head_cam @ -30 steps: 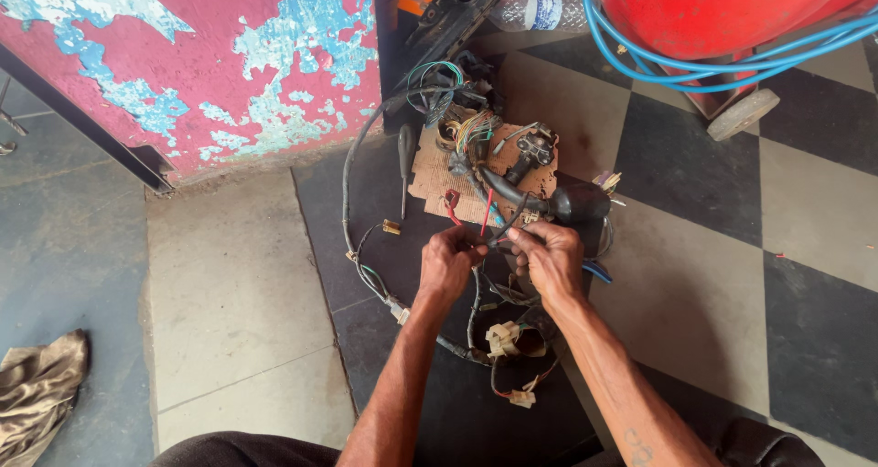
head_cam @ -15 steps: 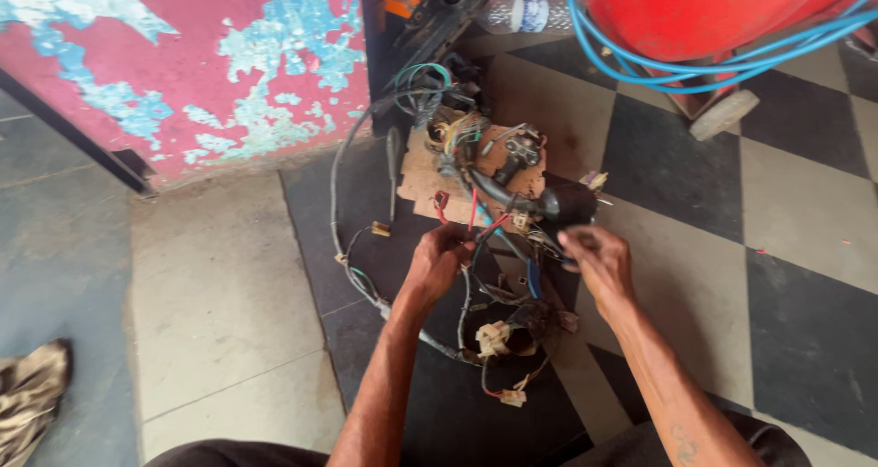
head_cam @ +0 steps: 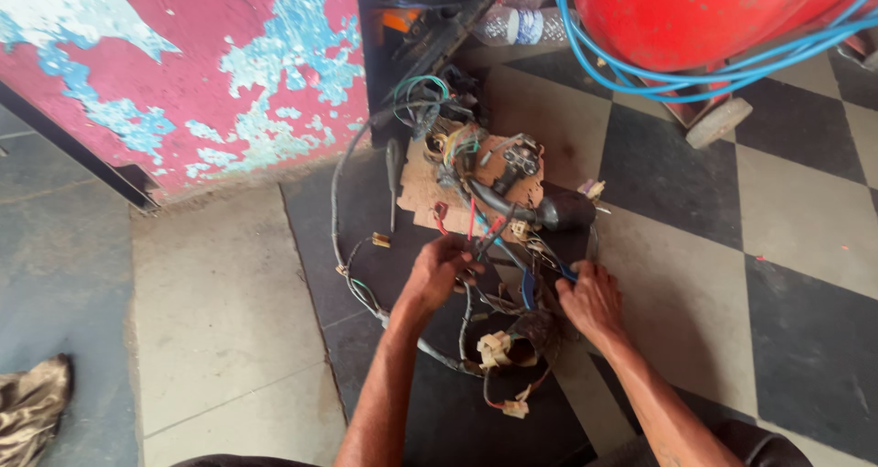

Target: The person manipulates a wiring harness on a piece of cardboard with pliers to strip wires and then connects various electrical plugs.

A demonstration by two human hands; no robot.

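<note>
A tangled wiring harness (head_cam: 498, 247) with red, blue and black wires and pale plastic connectors lies on the tiled floor, partly over a piece of brown cardboard (head_cam: 422, 190). My left hand (head_cam: 439, 270) is closed around a bunch of its wires near the red leads. My right hand (head_cam: 592, 300) pinches wires at the harness's right side, beside a blue lead. A black cylindrical part (head_cam: 562, 209) sits just beyond my hands. Below them a loop of taped cable with white connectors (head_cam: 498, 348) trails toward me.
A screwdriver (head_cam: 392, 179) lies left of the cardboard. A red tank (head_cam: 695, 10) with a coiled blue hose (head_cam: 640, 74) and a small wheel (head_cam: 718, 122) stands at the top right. A peeling pink wall (head_cam: 183, 64) rises at the left, with a rag (head_cam: 32, 412) at the bottom left.
My hands have moved apart: the right hand has shifted right and lower along the wires, while the left stays gripping the bundle. The view has drifted slightly.
</note>
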